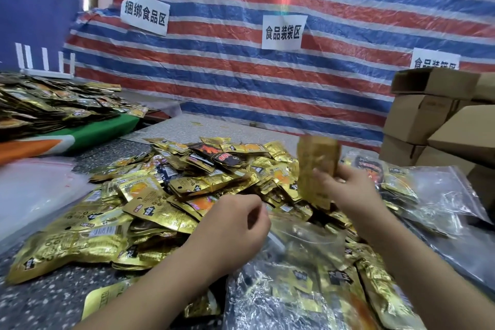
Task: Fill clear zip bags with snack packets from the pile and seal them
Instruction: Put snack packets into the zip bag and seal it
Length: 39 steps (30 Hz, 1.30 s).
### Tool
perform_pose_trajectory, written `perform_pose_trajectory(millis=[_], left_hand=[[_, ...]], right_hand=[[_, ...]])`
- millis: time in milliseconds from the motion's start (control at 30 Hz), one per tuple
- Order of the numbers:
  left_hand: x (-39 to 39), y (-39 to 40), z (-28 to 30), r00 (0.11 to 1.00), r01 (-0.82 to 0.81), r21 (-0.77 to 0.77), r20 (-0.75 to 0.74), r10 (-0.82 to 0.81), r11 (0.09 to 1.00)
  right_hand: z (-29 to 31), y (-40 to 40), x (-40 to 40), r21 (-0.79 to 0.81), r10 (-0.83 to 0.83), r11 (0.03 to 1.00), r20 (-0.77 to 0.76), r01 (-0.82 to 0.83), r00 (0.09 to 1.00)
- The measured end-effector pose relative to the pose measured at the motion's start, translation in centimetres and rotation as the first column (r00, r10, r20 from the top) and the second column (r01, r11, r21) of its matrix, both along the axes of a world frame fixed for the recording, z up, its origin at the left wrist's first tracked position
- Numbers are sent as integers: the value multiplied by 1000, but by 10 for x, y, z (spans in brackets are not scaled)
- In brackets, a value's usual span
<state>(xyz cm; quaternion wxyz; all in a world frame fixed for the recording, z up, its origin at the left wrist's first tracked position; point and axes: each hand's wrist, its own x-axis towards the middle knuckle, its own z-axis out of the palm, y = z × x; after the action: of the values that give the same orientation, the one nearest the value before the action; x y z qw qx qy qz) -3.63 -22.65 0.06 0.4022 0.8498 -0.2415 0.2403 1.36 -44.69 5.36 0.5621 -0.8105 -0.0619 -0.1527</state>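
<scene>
Snack packet, one, blurred, pinched upright by right hand; left hand loosely curled, empty.

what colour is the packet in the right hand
Gold, motion-blurred, seen in the head view: packet, right hand.

Food packing workshop, zone signs, stacked cartons

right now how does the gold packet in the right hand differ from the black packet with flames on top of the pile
The blurred gold foil packet stands upright, lifted above the pile in the right hand; the black flame-printed packet lies flat on the heap, untouched. The gold one is motion-blurred, its print unreadable; the black one shows a sharp orange flame graphic. Both are small flat foil snack packets.
</scene>
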Motion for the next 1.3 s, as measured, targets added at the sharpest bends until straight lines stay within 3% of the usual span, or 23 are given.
perform_pose_trajectory(millis=[33, 100, 167, 233, 400, 533, 700, 833, 900, 1033, 1200, 1300], left_hand=[[0, 0, 0, 1000, 5, 2, 4, -5, 1000], [0, -1, 0, 1000, 23, 12, 0, -23, 1000], [-2, -3, -1, 997, 65, 12, -29, -64, 998], [-5, -6, 0, 995, 95, 22, -41, -94, 995], [-7, -9, 0, 993, 117, 38, -26, -116, 992], [-5, -7, 0, 993, 114, 13, -15, -114, 993], [-6, -7, 2, 992, 111, -21, 60, -109, 994], [-7, -7, 3, 989, 125, -49, 89, -120, 991], [-8, -7, 3, 988, 131, -29, 87, -128, 991], [-7, -7, 2, 991, 126, -35, 47, -124, 991], [-8, -8, 6, 938, 192, -379, -199, -282, 905], [-7, -11, 10, 931, 125, -389, -272, -244, 913]], right_hand=[[6, 0, -8, 212, 73, 975, 11, -74, 997], [13, 0, -25, 532, 223, 816, 73, -227, 972], [14, -2, -39, 665, 301, 678, 138, -313, 944], [7, -5, -52, 676, 313, 653, 171, -343, 934], [-16, -9, -66, 555, 243, 770, 202, -315, 949], [-19, -11, -74, 284, 170, 924, 297, -257, 940], [-17, -9, -80, 121, 219, 955, 335, -273, 916], [-20, -14, -83, -290, 268, 937, 234, -196, 934], [-22, -17, -81, -407, 246, 900, 185, -153, 951], [-26, -19, -76, -439, 228, 884, 97, -164, 969], [-24, -19, -73, -267, 147, 958, 149, -104, 978], [-21, -21, -74, -209, 141, 971, 129, -112, 981]])
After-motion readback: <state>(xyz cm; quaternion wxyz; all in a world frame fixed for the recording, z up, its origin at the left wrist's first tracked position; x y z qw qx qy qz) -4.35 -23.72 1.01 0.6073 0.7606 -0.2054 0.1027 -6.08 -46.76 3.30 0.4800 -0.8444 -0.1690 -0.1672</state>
